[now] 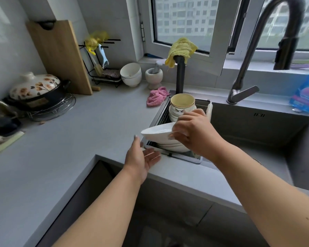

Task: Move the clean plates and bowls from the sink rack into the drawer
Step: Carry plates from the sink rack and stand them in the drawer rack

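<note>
1. Plate (157, 131), white, is tilted just above the stacked plates (175, 147) in the sink rack (191, 160) at frame centre.
2. Right hand (194, 132) pinches the plate's right rim.
3. Left hand (141, 157) hovers below it, fingers straight, holding nothing.
4. Stacked bowls (182, 106) sit behind in the rack.

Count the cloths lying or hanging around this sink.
2. A yellow cloth hangs draped over the black post behind the sink rack; a pink cloth lies crumpled on the counter left of it. Others may be hidden.
</note>
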`<control>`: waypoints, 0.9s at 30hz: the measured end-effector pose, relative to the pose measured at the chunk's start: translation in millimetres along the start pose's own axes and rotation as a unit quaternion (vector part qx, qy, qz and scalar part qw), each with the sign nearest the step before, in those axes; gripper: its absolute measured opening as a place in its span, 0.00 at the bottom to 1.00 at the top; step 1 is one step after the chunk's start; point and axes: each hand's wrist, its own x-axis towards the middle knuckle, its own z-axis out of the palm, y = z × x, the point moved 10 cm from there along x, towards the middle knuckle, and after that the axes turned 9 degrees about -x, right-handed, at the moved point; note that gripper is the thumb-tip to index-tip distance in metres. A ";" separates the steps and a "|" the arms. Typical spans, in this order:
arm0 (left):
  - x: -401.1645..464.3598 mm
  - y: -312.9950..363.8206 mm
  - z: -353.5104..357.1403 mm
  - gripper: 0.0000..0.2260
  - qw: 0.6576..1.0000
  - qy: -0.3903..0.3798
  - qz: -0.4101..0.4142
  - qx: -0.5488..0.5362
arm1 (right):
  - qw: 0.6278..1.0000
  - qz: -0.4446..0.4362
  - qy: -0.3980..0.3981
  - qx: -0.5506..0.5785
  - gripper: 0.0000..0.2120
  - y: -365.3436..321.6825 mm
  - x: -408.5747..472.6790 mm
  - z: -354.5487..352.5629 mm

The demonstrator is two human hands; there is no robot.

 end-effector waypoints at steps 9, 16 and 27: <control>-74.3 -20.1 -55.2 0.18 0.988 -0.009 -0.084 -0.127 | 0.992 -0.037 -0.074 0.092 0.11 -85.1 -42.2 -4.1; -152.5 -10.8 -140.0 0.08 0.988 0.101 -0.005 -0.120 | 0.974 0.137 -0.021 0.177 0.21 -114.1 -60.2 -13.2; -253.8 -0.3 -305.6 0.12 0.945 0.205 0.094 -0.237 | 0.745 0.327 -0.291 0.503 0.23 -264.6 -78.3 79.6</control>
